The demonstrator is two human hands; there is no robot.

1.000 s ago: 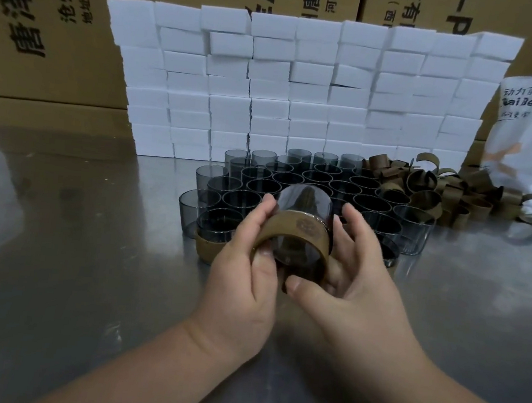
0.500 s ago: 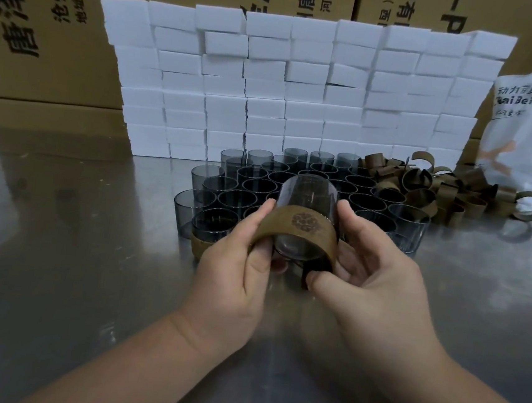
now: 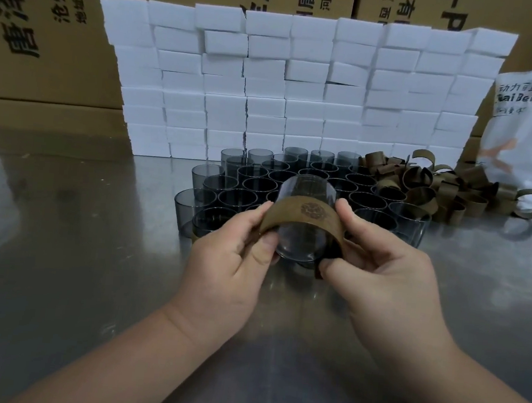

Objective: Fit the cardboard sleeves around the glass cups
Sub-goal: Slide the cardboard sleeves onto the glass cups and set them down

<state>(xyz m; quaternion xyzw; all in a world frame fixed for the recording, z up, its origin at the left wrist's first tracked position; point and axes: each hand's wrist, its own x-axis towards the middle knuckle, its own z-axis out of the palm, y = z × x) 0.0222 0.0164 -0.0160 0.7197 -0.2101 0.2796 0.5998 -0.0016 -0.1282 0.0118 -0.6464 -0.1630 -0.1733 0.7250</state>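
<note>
I hold a smoky glass cup (image 3: 299,243) above the metal table, tilted with its base toward me. A brown cardboard sleeve (image 3: 305,215) with a round printed emblem wraps its middle. My left hand (image 3: 236,263) pinches the sleeve's left edge between thumb and fingers. My right hand (image 3: 378,267) pinches the right edge the same way. Behind them stand several bare glass cups (image 3: 292,184) packed together. A cup with a sleeve on it (image 3: 204,224) peeks out left of my left hand.
A heap of loose brown sleeves (image 3: 438,188) lies at the right behind the cups. A wall of white foam blocks (image 3: 295,87) stands at the back, with cardboard cartons (image 3: 40,33) behind it. A white plastic bag (image 3: 531,129) sits at far right. The steel table (image 3: 57,262) stretches left.
The cup has turned in my hands, bringing the sleeve's emblem to the top facing me. Both hands have shifted their grip to the sleeve's two sides.
</note>
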